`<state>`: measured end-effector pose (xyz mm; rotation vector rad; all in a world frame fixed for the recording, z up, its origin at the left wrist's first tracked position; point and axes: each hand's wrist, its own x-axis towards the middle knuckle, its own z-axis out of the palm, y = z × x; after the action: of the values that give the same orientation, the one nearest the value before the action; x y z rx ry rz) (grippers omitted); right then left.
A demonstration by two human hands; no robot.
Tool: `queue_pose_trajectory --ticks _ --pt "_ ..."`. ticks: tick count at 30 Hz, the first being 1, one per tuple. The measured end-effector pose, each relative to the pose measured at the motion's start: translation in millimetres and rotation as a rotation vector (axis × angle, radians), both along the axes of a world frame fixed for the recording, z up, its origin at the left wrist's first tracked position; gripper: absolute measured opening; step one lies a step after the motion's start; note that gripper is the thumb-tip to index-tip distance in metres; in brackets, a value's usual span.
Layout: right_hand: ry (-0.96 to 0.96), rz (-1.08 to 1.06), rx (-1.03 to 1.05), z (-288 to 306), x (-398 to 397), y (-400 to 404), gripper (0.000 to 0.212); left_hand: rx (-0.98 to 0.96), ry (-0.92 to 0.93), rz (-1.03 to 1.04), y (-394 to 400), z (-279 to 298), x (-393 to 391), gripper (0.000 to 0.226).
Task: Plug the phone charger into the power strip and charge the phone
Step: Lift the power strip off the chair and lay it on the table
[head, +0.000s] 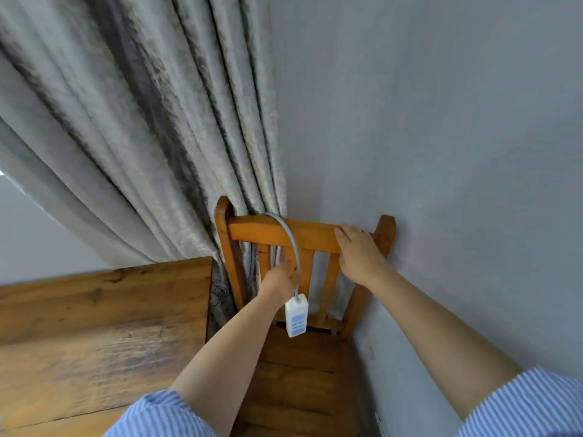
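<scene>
Early stage: your left hand (pixel 280 279) pinches the power strip (pixel 296 315) cable (pixel 291 244), right hand (pixel 358 247) flat on chair (pixel 252 231); charger, phone not visible

I'm seeing soft, even daylight, no hard shadows, only dim shading in the folds of the curtain (pixel 132 127). A small bright sliver burns white at the left edge. The curtain is smeared with motion blur up top; the power strip (pixel 296 315) reads fairly sharp. Wide-angle bending stretches the wall (pixel 457 121) and the sleeves (pixel 523 408) toward the corners.
</scene>
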<state>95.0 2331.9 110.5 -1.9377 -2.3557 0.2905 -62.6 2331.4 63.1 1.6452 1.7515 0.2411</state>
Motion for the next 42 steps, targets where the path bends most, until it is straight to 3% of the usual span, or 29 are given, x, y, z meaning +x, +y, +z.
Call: queue_pose_trajectory --ticks 4,9,13,17,23,32,35,42 --pt "0.059 -0.019 0.082 -12 0 14 0.052 0.066 -0.161 0.137 16 -16 12 0.025" --pt "0.062 -0.047 0.196 -22 -2 16 0.045 0.261 0.021 0.178 7 -17 13 0.031" --pt "-0.007 -0.105 0.26 -23 -16 17 0.033 0.467 0.017 0.242 1 2 -9 0.03" --pt "0.044 -0.014 0.259 -30 -34 22 0.045 0.56 0.04 0.404 13 32 -52 0.028" --pt "-0.015 0.041 0.195 -33 -45 35 0.059 0.546 0.142 0.438 48 69 -97 0.034" --pt "-0.118 0.063 0.181 -34 -49 33 0.076 0.366 0.436 0.252 96 80 -133 0.025" --pt "-0.132 0.047 0.179 -34 -51 31 0.079 0.252 0.462 0.224 102 74 -138 0.028" --pt "-0.173 0.006 0.135 -33 -56 30 0.087 0.217 0.422 0.138 80 66 -151 0.03"
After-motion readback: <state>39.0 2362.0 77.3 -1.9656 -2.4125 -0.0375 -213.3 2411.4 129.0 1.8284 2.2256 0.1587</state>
